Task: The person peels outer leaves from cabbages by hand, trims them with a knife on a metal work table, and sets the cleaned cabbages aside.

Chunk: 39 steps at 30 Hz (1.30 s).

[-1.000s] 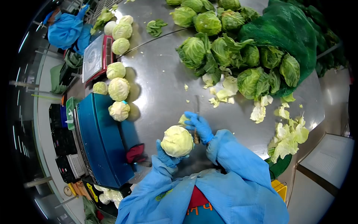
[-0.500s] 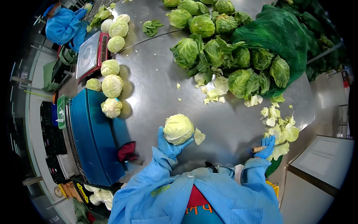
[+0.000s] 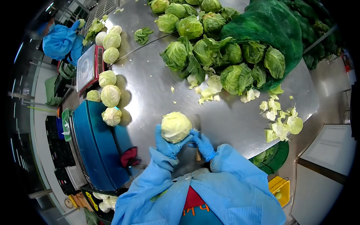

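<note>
A pale, trimmed cabbage [image 3: 176,127] rests in my gloved left hand [image 3: 167,145], whose fingers cup it from below and the left. My gloved right hand [image 3: 203,145] is just right of the cabbage, fingers curled around a knife [image 3: 198,154] with a wooden handle; its blade is hard to make out against the steel. The right fingertips are close to the cabbage's lower right side. Both hands are over the near part of the metal table [image 3: 150,90].
Untrimmed green cabbages [image 3: 236,79] lie by a green net sack [image 3: 270,33]. Loose leaves [image 3: 281,127] lie at the right edge, above a green basket [image 3: 275,157]. Trimmed cabbages [image 3: 110,96] line the left, near a scale [image 3: 89,67] and blue box [image 3: 92,146]. A co-worker [image 3: 60,41] is upper left.
My right hand has come back from the leaf pile at the right edge to the cabbage. The loose leaf piece beside the cabbage is no longer seen there.
</note>
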Each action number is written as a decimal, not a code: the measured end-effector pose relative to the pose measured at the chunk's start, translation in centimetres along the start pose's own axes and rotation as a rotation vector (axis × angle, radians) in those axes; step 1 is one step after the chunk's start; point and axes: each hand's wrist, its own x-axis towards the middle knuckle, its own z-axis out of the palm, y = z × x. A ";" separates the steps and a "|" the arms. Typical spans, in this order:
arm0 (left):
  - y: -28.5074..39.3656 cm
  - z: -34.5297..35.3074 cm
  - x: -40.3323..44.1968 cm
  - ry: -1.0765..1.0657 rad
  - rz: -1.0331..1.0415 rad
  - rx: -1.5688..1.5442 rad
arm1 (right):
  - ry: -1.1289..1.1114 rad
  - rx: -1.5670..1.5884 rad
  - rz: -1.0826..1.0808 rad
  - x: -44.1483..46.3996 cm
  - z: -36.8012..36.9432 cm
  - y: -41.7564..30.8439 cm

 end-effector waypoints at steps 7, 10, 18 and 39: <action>-4.6 -2.3 1.6 0.197 0.799 1.326 | 0.248 -0.647 0.015 -0.8 -6.6 -8.1; -5.9 -3.2 2.4 0.179 0.825 1.633 | 0.106 -1.014 -0.063 -2.6 -5.4 -9.1; -6.1 -2.6 2.9 0.198 0.747 1.963 | -0.027 -1.189 -0.262 -2.3 -4.0 -7.3; -5.9 -3.5 4.7 0.330 0.567 1.958 | 0.022 -1.289 -0.262 0.9 -3.6 -7.4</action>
